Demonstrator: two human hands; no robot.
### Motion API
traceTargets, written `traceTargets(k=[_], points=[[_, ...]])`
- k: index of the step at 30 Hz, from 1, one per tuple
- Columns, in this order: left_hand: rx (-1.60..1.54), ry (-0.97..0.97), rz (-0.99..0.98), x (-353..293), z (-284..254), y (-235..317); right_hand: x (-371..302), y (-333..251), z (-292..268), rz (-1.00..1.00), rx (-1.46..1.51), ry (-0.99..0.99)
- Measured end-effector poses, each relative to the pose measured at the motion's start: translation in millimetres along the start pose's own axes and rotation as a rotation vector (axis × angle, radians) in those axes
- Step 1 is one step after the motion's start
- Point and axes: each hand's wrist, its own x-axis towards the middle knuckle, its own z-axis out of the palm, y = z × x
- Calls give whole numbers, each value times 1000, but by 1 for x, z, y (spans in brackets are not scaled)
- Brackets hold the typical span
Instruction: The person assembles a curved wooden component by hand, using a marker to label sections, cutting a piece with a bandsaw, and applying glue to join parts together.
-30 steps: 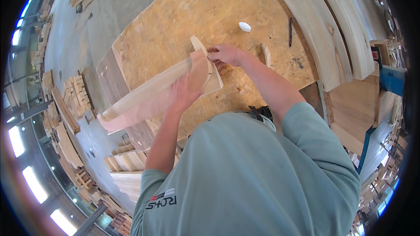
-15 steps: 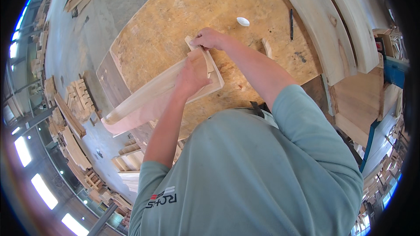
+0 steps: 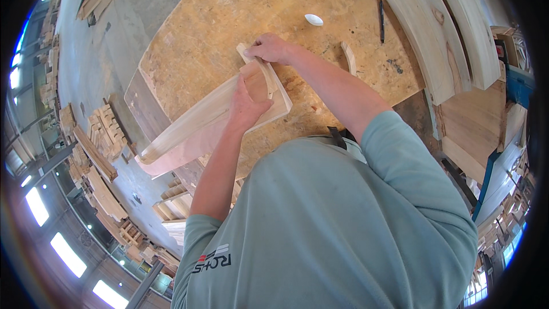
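A long, pale, shaped wooden piece [image 3: 197, 113] lies slantwise over the bench's near left edge, its narrow end toward the lower left. Beneath it shows a wider, pinkish flat board [image 3: 186, 159]. My left hand [image 3: 247, 105] grips the wooden piece near its broad right end, thumb apart from the fingers. At that same end, my right hand [image 3: 269, 48] is closed on a small wooden strip [image 3: 242, 50], whose tip sticks out beyond the fingers. The strip runs along the end of the long piece; the palm hides part of it.
The worn plywood bench top [image 3: 211, 28] holds a small white oval object [image 3: 314, 19], a black pen [image 3: 381, 22] and a short curved wood offcut [image 3: 348, 58]. Large curved planks [image 3: 420, 28] stand along the right. Stacked wood parts [image 3: 106, 129] sit on the floor at left.
My left thumb and fingers have spread wider on the long wooden piece. My right hand keeps its hold on the strip. The view has shifted slightly.
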Motion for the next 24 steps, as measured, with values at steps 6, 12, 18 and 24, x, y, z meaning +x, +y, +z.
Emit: traceTargets(k=[6,12,18,24], points=[[-15,-10,12,-1,1,0,1,5,5,-32,-46,43],[4,24,70,3,5,-11,-1,17,5,22,156,33],[-660,-169,-203,33,-10,-14,-8,19,1,21,236,-4],[-834,-238,-337,47,-12,-24,-14,18,5,4,294,-11]])
